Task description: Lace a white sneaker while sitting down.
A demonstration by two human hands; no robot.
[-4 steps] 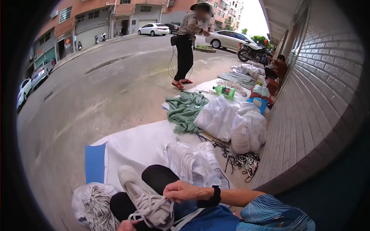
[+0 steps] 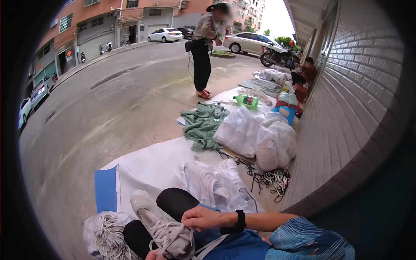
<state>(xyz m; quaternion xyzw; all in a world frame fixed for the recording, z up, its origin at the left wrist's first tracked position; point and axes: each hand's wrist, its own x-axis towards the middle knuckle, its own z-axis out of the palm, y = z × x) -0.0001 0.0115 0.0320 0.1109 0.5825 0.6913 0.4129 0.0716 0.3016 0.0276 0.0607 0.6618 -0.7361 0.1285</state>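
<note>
A pale beige lace-up sneaker (image 2: 149, 216) rests across my black-clad legs, its toe pointing away from me and its tongue end close to my body. My right hand (image 2: 203, 218), with a black band on the wrist, pinches a whitish shoelace (image 2: 172, 234) at the sneaker's right side. At the lower edge my left hand (image 2: 154, 255) is only partly in view; its fingers are closed on the same shoelace, left of the sneaker. Loose loops of lace cross the shoe between both hands.
A bag of bundled pale laces (image 2: 109, 236) sits left of my leg. Plastic-wrapped pale stacks (image 2: 214, 182) lie ahead on a white sheet (image 2: 147, 160). Beyond are full plastic bags (image 2: 238, 132), green cloth (image 2: 201, 125) and a standing person (image 2: 203, 56). A tiled wall (image 2: 346, 108) runs along the right.
My left hand has moved right, closer to the sneaker, with the lace. My right hand has barely moved. The standing person's arms have shifted, and the whole view has turned slightly.
</note>
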